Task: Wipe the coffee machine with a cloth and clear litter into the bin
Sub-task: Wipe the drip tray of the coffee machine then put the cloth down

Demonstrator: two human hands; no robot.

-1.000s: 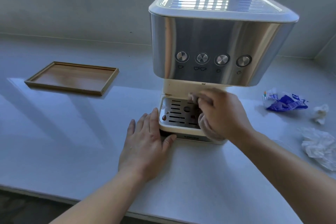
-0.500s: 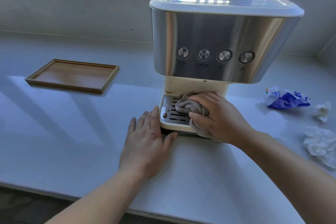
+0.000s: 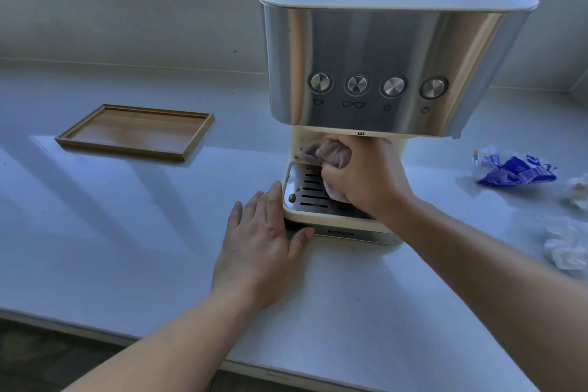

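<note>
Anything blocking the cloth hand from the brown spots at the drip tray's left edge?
Nothing visible. The right hand grips the grey-brown cloth over the slotted steel drip tray; only bare grate lies between it and the brown spots. The left hand rests flat outside the tray's left wall, not over it.

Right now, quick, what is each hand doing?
Left hand: open, resting flat, touching the coffee machine.
Right hand: holding the cloth.
</note>
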